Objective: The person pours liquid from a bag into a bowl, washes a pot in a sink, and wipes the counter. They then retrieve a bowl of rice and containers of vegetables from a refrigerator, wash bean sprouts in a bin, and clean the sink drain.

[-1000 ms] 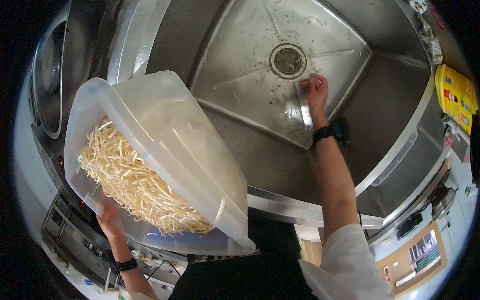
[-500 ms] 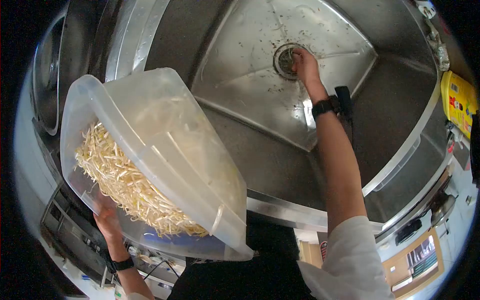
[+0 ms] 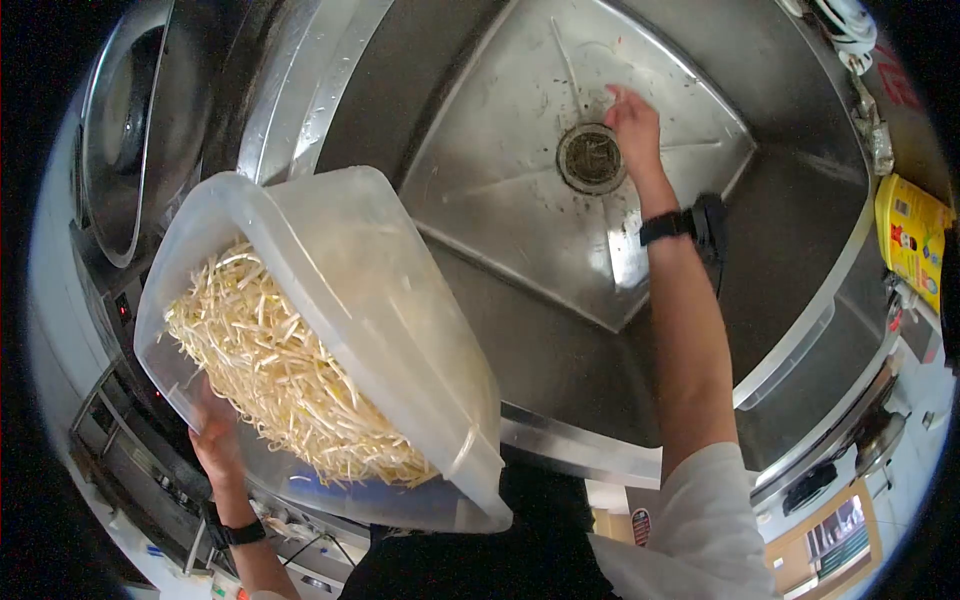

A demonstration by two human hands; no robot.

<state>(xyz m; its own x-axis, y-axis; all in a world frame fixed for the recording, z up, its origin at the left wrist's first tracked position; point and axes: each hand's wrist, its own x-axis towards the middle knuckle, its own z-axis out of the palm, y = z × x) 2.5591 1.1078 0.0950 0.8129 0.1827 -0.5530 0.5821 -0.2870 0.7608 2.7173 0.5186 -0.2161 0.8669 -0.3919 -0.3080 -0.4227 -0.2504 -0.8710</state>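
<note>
Bean sprouts (image 3: 285,385), pale yellow-white and tangled, fill the lower part of a large translucent plastic tub (image 3: 400,330) that is tilted over the near rim of a deep stainless steel sink (image 3: 500,180). Left hand (image 3: 215,440) supports the tub from underneath at its lower left side, palm against the plastic; fingers are mostly hidden behind the tub, so their spread cannot be told. Right hand (image 3: 635,125) reaches down to the sink floor, fingers loosely together and slightly curled, fingertips just beside the round metal drain strainer (image 3: 592,158) at the far side of the basin; actual contact unclear. Black wristband (image 3: 670,225) on the right wrist, another black band (image 3: 240,533) on the left. Small dark specks are scattered on the sink floor around the drain. Yellow package (image 3: 912,235) sits past the sink's right edge.
</note>
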